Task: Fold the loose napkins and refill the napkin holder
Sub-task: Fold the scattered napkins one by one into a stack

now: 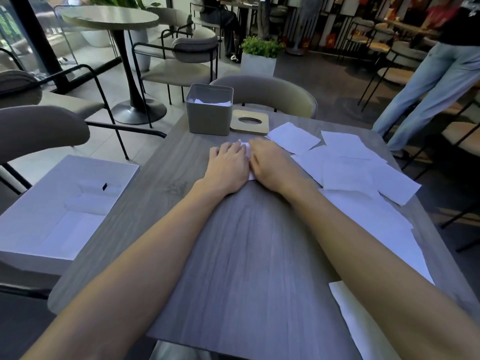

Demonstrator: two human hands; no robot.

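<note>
A small white paper napkin [246, 152] is pressed flat against the grey wood-grain table [233, 242] by both hands, just above the middle of the frame. The left hand [228, 165] is laid palm down on the napkin's left part, and the right hand [270, 165] is laid palm down on its right part, the two hands almost touching. Nothing is pinched or lifted; the fingers are spread flat. Most of the napkin is hidden beneath the hands, so only a crumpled corner at the fingertips and a thin sliver between the wrists can be seen, and its fold cannot be made out. Above the hands, toward the upper middle of the frame, a grey square open-topped napkin holder [209, 118] is seen, with white paper showing inside it. Just to its right, a flat beige square lid with a round hole [249, 122] is lying on the table. To the right of the hands, loose white napkins [345, 165] are scattered in overlapping sheets, the lowest cut off by the right forearm and the frame's lower edge. At the left, an open white cardboard box [65, 203] is partly cut off.
</note>
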